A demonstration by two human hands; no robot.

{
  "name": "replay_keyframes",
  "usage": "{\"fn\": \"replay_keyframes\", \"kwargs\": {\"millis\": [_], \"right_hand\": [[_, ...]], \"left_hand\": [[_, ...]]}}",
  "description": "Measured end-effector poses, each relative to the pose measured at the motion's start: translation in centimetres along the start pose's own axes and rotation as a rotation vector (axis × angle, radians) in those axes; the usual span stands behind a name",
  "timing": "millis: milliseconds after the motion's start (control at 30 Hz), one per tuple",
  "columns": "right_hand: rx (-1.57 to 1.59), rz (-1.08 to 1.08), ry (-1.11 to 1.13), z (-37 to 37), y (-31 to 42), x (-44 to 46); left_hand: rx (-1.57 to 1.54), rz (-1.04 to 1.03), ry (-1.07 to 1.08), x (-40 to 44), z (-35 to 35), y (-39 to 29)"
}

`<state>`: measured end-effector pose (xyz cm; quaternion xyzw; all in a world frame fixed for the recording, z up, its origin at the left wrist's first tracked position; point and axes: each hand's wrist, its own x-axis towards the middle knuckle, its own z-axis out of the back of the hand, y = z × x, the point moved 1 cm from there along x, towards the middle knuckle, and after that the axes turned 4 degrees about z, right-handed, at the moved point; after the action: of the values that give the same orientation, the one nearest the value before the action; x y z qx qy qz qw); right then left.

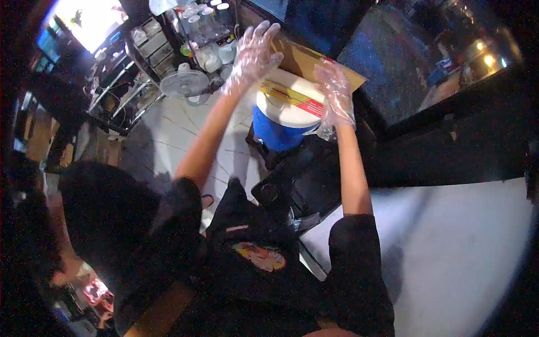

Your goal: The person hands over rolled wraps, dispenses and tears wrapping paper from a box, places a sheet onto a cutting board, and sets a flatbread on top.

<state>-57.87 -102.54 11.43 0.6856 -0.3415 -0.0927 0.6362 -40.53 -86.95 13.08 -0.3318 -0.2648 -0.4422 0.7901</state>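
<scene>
A brown cardboard box (297,62) with a white, yellow and red printed side rests on the white lid (283,112) of a blue bucket (275,130). My left hand (254,59), in a clear plastic glove, is at the box's left end with its fingers stretched out and apart. In a matching loose glove, my right hand (336,92) is at the box's right end, its fingers bent against the cardboard edge. The box's inside is mostly hidden from this angle.
A white tabletop (460,241) lies at the right. A fan (184,83) and shelves with containers (210,33) stand at the back left. Another person in black is close on my left, with a blurred hand (67,269) low down. Pale tiled floor (174,121) shows between.
</scene>
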Motion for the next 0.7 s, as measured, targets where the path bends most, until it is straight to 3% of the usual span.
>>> {"fn": "replay_keyframes", "kwargs": {"millis": [33, 67, 133, 233, 300, 333, 433, 467, 567, 633, 700], "right_hand": [[-0.176, 0.039, 0.020, 1.3, -1.0, 0.1], [-0.354, 0.080, 0.037, 2.9, -2.5, 0.5], [-0.729, 0.087, 0.049, 2.6, 0.7, -0.9], [-1.136, 0.108, 0.031, 3.4, 1.6, -0.8], [-1.245, 0.015, -0.024, 3.2, 1.6, -1.1], [-1.297, -0.021, -0.034, 2.7, 1.4, -0.1], [-1.368, -0.020, 0.015, 0.4, 3.9, 0.3], [-1.304, -0.094, 0.011, -0.2, 4.2, 0.5], [-1.350, -0.140, -0.087, -1.1, 5.2, 0.9], [-1.114, -0.291, -0.324, -1.1, 6.5, -0.8], [-0.701, -0.219, -0.683, -1.1, 7.3, -3.8]], "left_hand": [[0.198, -0.096, -0.002, 1.2, -1.9, 1.9], [0.208, -0.135, 0.079, 2.6, -2.8, 3.3], [0.311, -0.222, 0.161, 5.3, -4.0, 4.7], [-0.051, -0.318, 0.249, 9.7, -8.4, 8.7], [-0.366, -0.355, 0.336, 11.9, -10.9, 10.2], [-0.450, -0.193, 0.492, 12.1, -11.6, 10.5], [-0.472, -0.343, 0.602, 13.6, -11.6, 10.2], [-0.409, -0.277, 0.758, 14.0, -11.1, 9.7], [-0.571, -0.313, 0.694, 13.1, -14.3, 12.4], [-0.595, -0.279, 0.779, 13.3, -14.7, 13.3], [-0.594, -0.278, 0.778, 13.4, -14.8, 13.3]]}}
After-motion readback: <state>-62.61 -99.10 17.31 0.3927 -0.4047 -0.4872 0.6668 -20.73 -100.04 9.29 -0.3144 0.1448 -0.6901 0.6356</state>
